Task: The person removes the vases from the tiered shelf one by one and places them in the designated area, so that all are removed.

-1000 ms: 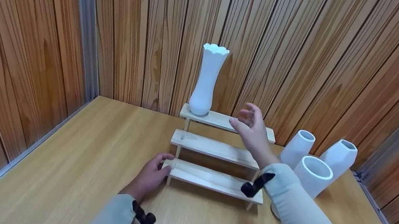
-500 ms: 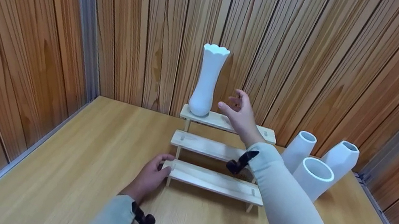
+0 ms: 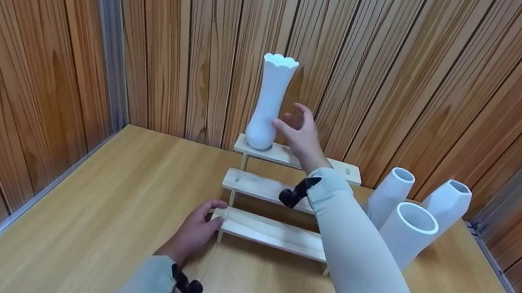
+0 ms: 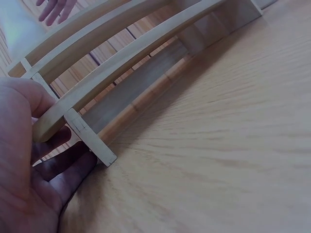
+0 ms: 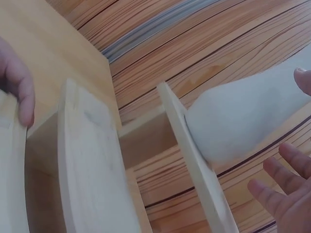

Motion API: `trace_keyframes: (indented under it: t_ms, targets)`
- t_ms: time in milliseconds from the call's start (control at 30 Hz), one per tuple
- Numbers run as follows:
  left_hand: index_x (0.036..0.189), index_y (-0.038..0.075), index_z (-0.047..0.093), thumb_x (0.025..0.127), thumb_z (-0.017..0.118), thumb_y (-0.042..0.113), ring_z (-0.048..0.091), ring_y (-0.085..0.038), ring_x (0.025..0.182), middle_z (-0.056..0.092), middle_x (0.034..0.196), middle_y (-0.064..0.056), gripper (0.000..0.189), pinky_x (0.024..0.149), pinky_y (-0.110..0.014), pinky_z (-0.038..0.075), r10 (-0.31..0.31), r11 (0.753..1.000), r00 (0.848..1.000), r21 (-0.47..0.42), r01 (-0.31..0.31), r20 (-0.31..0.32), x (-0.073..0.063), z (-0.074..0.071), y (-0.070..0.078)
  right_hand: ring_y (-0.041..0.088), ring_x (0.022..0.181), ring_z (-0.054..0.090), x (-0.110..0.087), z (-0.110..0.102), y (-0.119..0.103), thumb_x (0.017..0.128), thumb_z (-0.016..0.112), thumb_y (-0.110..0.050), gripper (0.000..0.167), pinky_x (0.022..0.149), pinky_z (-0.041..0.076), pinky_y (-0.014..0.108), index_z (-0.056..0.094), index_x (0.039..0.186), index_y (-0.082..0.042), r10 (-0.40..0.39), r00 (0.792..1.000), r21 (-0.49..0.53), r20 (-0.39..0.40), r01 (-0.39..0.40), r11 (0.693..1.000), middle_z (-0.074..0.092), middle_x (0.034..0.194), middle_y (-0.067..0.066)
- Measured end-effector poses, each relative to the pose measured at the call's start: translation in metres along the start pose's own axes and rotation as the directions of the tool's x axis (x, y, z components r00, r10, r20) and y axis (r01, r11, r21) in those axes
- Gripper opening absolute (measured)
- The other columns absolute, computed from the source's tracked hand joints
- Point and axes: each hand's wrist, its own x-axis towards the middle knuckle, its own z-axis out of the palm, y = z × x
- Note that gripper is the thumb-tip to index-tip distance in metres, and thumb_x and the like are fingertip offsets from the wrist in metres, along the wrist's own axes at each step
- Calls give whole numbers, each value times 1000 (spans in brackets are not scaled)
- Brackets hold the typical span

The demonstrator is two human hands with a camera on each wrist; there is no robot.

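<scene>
A three-tier wooden display stand (image 3: 272, 233) stands on the table. My left hand (image 3: 195, 229) grips the left end of its lowest shelf; in the left wrist view the thumb lies over the board and the fingers (image 4: 73, 172) curl beneath it. On the left part of the top shelf a tall white vase (image 3: 268, 105) with a scalloped rim stands upright. My right hand (image 3: 303, 135) is at the vase's right side, fingers spread and partly bent. Its thumb is at the vase's side in the head view; whether it touches, I cannot tell.
Three more white vases stand on the table right of the stand: a slim round one (image 3: 391, 193), a wide-mouthed one (image 3: 405, 242) and a faceted one (image 3: 447, 203). Wood-panelled walls (image 3: 194, 38) enclose the table (image 3: 123, 197) at the back and sides.
My right hand has moved left and up, from above the right part of the top shelf to the vase's side. The left hand has kept its hold on the stand.
</scene>
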Motion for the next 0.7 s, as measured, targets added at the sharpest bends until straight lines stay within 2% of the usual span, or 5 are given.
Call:
trace_keyframes:
  t_ms: [200, 400, 600, 700]
  targets:
    - [130, 18, 58, 101, 55, 16, 38, -30, 143, 44, 152, -9, 30, 116, -54, 32, 11, 1000, 1000, 16, -11, -8, -1, 0, 0, 24, 141, 42, 8, 13, -7, 90, 77, -33, 84, 114, 37, 44, 29, 157, -19, 10, 1000, 78, -16, -9, 997, 45, 152, 7]
    - [129, 21, 58, 101, 55, 17, 39, -28, 142, 44, 152, -7, 28, 116, -54, 33, -3, 1000, 1000, 2, 3, -2, -1, 0, -1, 27, 142, 41, 17, 28, -12, 91, 76, -31, 86, 116, 35, 49, 24, 159, -18, 37, 999, 45, -10, -36, 998, 40, 157, 10]
    - [128, 14, 59, 99, 56, 13, 43, -29, 135, 48, 146, -12, 30, 112, -50, 37, 76, 997, 997, -1, -76, -9, -3, -1, -1, 26, 141, 43, 22, 33, -11, 95, 71, -29, 78, 115, 37, 46, 26, 158, -15, 14, 1000, 7, -15, -14, 1000, 43, 154, 11]
    - [128, 14, 59, 98, 57, 13, 42, -29, 135, 49, 145, -12, 30, 113, -50, 36, 82, 997, 997, -2, -82, -9, -3, -1, 0, 26, 140, 44, 23, 33, -10, 96, 70, -28, 75, 114, 38, 44, 28, 157, -14, 8, 1000, 4, -22, -8, 1000, 44, 153, 11]
